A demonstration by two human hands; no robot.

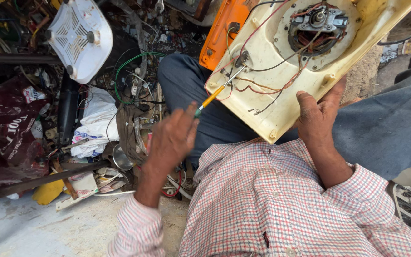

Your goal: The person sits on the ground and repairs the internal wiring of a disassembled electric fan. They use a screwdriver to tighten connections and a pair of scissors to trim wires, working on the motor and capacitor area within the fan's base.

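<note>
Checked sleeves frame the near view, where a screwdriver point(217, 93) is clamped in the left hand point(172, 138) against a screw on the cream housing point(281, 71), gripped by the right hand point(320, 112); steady turning seems needed.

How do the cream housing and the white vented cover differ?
The cream housing is held in the right hand and worked with the left hand's screwdriver; the white vented cover lies untouched among clutter. The housing carries a motor and wires; the cover shows slots and feet. Both are plastic.
</note>
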